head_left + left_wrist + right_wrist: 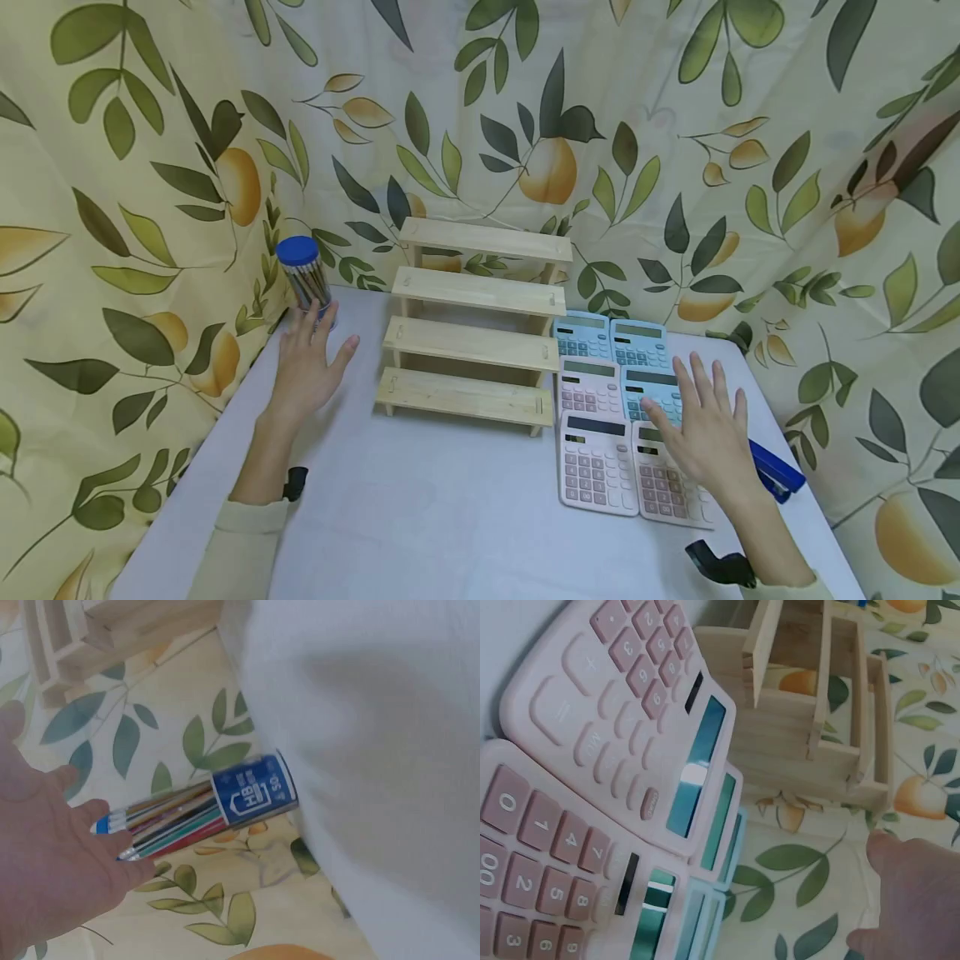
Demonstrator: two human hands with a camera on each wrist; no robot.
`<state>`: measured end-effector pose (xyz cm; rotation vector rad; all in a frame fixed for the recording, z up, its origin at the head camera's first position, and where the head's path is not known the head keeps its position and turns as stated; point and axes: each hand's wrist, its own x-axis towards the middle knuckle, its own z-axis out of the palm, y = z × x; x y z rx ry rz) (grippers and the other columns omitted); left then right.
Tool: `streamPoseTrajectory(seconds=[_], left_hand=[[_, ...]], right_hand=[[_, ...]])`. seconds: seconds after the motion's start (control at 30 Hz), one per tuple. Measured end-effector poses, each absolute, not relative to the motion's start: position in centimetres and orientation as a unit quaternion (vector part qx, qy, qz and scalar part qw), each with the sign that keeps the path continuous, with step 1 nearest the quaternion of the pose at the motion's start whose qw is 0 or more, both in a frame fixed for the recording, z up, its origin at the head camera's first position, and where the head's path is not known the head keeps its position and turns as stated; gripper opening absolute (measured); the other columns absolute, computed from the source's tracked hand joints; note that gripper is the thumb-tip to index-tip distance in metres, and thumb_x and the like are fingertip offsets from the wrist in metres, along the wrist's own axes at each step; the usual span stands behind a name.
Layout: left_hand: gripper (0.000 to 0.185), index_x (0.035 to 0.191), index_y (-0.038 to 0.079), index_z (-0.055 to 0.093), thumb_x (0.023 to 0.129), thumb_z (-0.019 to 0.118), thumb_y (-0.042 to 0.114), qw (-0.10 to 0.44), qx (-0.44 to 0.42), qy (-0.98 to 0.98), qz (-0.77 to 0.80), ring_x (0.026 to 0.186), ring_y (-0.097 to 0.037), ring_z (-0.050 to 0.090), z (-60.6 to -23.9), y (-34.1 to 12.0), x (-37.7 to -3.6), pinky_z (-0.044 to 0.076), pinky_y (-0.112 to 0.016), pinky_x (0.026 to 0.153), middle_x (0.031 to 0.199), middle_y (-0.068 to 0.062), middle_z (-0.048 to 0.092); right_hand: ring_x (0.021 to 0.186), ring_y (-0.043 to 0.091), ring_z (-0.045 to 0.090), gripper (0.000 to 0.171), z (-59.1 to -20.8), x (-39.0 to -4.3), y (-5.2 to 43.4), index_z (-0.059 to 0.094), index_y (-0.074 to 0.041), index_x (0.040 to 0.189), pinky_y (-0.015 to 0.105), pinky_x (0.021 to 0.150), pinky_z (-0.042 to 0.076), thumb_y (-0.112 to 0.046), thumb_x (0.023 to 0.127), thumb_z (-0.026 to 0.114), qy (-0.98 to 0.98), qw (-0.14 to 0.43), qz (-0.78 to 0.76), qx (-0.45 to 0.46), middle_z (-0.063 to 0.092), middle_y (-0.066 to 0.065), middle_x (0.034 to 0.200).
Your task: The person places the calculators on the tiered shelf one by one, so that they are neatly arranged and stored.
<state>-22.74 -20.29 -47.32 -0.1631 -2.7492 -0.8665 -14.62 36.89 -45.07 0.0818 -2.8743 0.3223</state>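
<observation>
- Pencil tube point(305, 277), blue cap, stands on the worktop point(420, 508) left of the wooden stepped shelf point(474, 321); its blue label reads "HB" and "50".
- Left hand point(306, 367), fingers spread and straight, fingertips at the tube's base, gripping nothing.
- Right of the shelf lie six calculators point(626, 408), pink and blue.
- Right hand point(701, 429) hovers flat and open over them.
- Blue stapler point(776, 472) farthest right.
</observation>
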Motion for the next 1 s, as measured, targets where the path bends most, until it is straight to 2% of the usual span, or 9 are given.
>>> streamPoseTrajectory(seconds=[0.17, 0.37, 0.57, 0.67, 0.83, 1.0], left_hand=[[0.074, 0.169, 0.019, 0.015, 0.109, 0.042, 0.054, 0.12, -0.064, -0.93, -0.342, 0.158, -0.047, -0.002, -47.3, -19.9, -22.5, 0.0, -0.072, 0.125, 0.174, -0.02, 0.008], [0.071, 0.169, 0.021, 0.011, 0.111, 0.039, 0.049, 0.1, -0.07, -0.895, -0.428, 0.159, -0.042, -0.004, -47.9, -19.1, -22.3, 0.002, -0.072, 0.125, 0.175, -0.016, 0.004], [0.069, 0.169, 0.018, 0.009, 0.112, 0.036, 0.047, 0.095, -0.061, -0.852, -0.511, 0.16, -0.037, 0.002, -48.4, -18.0, -22.3, 0.005, -0.066, 0.128, 0.175, -0.012, 0.007], [0.069, 0.169, 0.015, 0.01, 0.112, 0.035, 0.047, 0.091, -0.044, -0.842, -0.529, 0.16, -0.038, 0.004, -48.5, -17.5, -22.1, 0.006, -0.064, 0.128, 0.175, -0.015, 0.008], [0.071, 0.168, 0.013, 0.01, 0.112, 0.033, 0.048, 0.064, -0.017, -0.82, -0.569, 0.16, -0.039, 0.006, -48.6, -17.0, -21.9, 0.008, -0.061, 0.129, 0.174, -0.015, 0.009], [0.071, 0.168, 0.011, 0.007, 0.113, 0.033, 0.047, 0.029, 0.004, -0.763, -0.646, 0.16, -0.034, 0.013, -48.6, -16.8, -22.0, 0.012, -0.053, 0.131, 0.174, -0.013, 0.013]], right_hand=[[0.157, 0.041, -0.017, 0.088, -45.1, -14.1, 36.5, 0.01, -0.01, 0.168, 0.071, 0.118, -0.021, -0.056, 0.104, 0.051, -0.986, 0.118, 0.115, 0.037, -0.003, 0.019, 0.174], [0.157, 0.043, -0.017, 0.089, -45.4, -12.9, 36.5, 0.01, -0.008, 0.168, 0.073, 0.117, -0.019, -0.059, 0.104, 0.048, -0.988, 0.097, 0.118, 0.019, -0.004, 0.021, 0.173], [0.156, 0.045, -0.018, 0.09, -46.0, -11.7, 37.0, 0.007, -0.007, 0.167, 0.074, 0.116, -0.02, -0.059, 0.105, 0.046, -0.989, 0.091, 0.117, 0.006, -0.005, 0.024, 0.172], [0.155, 0.046, -0.019, 0.091, -46.1, -11.2, 37.2, 0.005, -0.007, 0.167, 0.075, 0.115, -0.02, -0.059, 0.105, 0.047, -0.99, 0.086, 0.114, 0.004, -0.008, 0.024, 0.172], [0.154, 0.046, -0.021, 0.092, -46.2, -10.4, 37.5, 0.003, -0.008, 0.167, 0.078, 0.113, -0.019, -0.061, 0.105, 0.045, -0.991, 0.068, 0.115, -0.007, -0.014, 0.019, 0.172], [0.153, 0.049, -0.02, 0.092, -46.6, -9.4, 38.0, 0.003, -0.007, 0.167, 0.079, 0.113, -0.018, -0.058, 0.105, 0.048, -0.991, 0.056, 0.117, -0.016, -0.012, 0.023, 0.171]])
